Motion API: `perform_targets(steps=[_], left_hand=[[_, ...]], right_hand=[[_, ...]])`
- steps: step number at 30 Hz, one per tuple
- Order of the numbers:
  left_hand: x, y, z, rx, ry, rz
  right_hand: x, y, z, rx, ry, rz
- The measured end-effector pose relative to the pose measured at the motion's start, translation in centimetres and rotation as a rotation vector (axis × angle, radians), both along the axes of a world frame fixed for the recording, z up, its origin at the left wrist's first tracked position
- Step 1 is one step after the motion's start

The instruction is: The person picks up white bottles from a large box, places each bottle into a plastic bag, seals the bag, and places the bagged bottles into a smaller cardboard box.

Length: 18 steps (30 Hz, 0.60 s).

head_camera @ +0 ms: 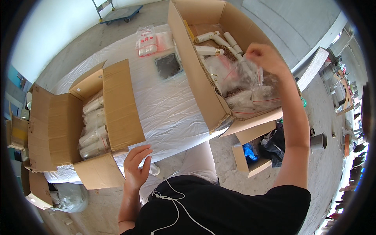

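My right hand (265,57) is over the large open cardboard carton (202,97), its fingers curled on the top of a crumpled clear plastic bag (249,72). The hand partly hides its fingertips and the bag's edge. Several white cylindrical tubes (207,36) with gold-coloured bands lie loose toward the carton's far end. Clear zip bags (264,98) with red seal lines fill its near end. My left hand (137,166) holds nothing, its fingers apart, close to the front flap of a smaller open carton (66,129). Bagged white tubes (94,132) lie in a row inside that one.
White sheeting (167,102) covers the table between the cartons. On it lie a stack of printed plastic bags (147,44) and a dark square item in clear wrap (168,65). A floor box (242,157) stands below at right. A platform trolley (120,14) is far back.
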<state>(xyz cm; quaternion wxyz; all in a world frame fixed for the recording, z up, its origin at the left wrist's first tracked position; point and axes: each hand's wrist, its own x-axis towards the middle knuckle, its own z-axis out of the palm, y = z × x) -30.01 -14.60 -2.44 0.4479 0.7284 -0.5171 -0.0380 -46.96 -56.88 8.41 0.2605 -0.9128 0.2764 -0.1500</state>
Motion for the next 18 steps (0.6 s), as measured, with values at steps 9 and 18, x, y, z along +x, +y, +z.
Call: perform_targets(steps=[9,18], left_hand=[[-2.1,-3.2,5.6,-0.352,0.201,-0.185],[-3.5,-6.1,3.8,-0.313,0.32,-0.086]], right_hand=[[3.1,15.2,1.3,0.312,-0.644,0.174],[7.6,24.7,-4.8,0.822,-0.599,0.191]])
